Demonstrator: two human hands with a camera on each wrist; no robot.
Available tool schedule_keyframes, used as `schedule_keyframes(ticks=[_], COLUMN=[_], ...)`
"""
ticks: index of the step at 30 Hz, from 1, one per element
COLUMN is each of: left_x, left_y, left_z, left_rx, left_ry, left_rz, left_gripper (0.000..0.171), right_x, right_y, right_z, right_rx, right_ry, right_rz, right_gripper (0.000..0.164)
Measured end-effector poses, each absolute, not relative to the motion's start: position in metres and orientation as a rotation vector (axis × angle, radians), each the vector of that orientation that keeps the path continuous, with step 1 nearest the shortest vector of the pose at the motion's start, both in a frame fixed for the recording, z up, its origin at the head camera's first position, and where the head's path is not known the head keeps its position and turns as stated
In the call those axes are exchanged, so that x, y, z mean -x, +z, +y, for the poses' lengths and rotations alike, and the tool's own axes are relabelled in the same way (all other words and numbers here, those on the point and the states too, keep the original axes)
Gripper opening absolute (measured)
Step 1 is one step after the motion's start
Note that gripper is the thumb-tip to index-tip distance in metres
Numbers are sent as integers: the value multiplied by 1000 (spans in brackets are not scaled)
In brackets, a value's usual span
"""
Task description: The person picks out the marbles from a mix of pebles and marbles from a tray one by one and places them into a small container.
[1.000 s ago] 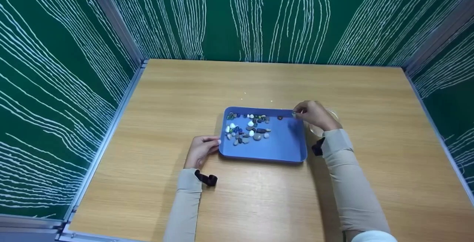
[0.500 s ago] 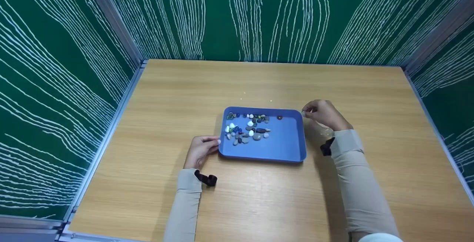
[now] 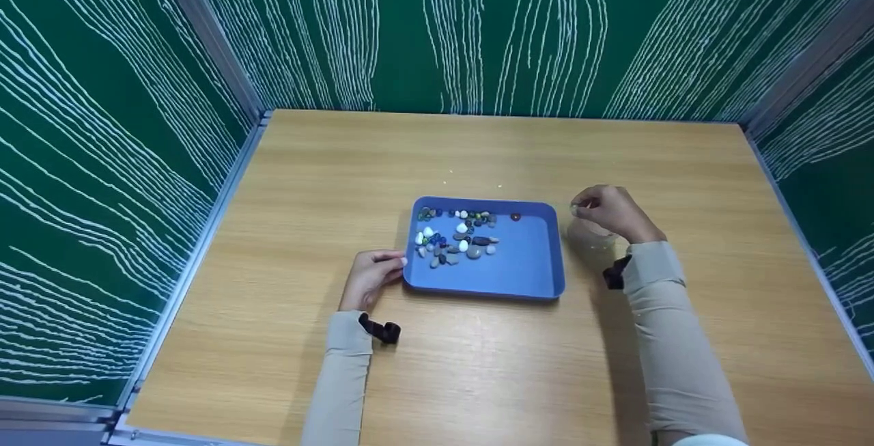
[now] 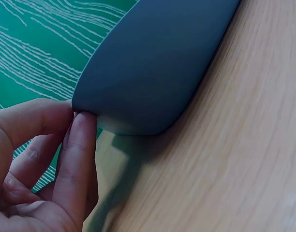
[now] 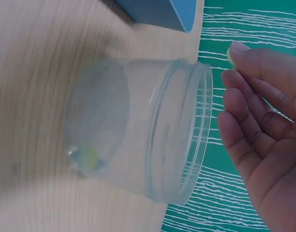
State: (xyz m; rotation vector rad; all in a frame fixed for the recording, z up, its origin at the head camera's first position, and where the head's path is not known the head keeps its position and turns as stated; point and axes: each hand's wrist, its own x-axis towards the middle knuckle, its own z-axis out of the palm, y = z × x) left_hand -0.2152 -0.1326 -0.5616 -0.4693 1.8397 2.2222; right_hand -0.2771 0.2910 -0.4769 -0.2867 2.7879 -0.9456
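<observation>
My left hand [image 3: 372, 275] pinches the left rim of a blue tray [image 3: 519, 268] between thumb and fingers; the left wrist view shows the tray's outer wall [image 4: 148, 67] close up. Spread over the tray's left and middle are several pebbles [image 3: 474, 252] and glass marbles [image 3: 439, 240]. Off the tray's right side, my right hand [image 3: 611, 210] pinches a small marble [image 5: 229, 55], mostly covered by the fingertips. Below that hand stands a clear plastic jar [image 5: 133, 130], its mouth beside the fingers in the right wrist view. A yellow-green marble [image 5: 88, 157] lies at the jar's bottom.
A reddish-brown round piece [image 3: 515, 216] sits apart near the tray's back right. Tiny white bits [image 3: 500, 186] dot the wooden table [image 3: 478, 364] behind the tray. Green walls with white lines [image 3: 403, 36] enclose the table at the back and sides.
My right hand has moved from the tray's back right corner rightward to above the jar, carrying the marble. The left hand and the tray stay in place.
</observation>
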Motion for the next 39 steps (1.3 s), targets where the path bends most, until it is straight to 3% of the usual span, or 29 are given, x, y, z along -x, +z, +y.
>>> schedule_keyframes(ticks=[39], left_x=[215], left_y=[-560], left_z=[-133], left_rx=[470], left_ry=[2205], left_rz=[1829], left_gripper=[27], right_x=[270], right_y=[-475], right_z=[310], right_rx=[163], right_ry=[-956], right_rz=[2716], right_gripper=[27])
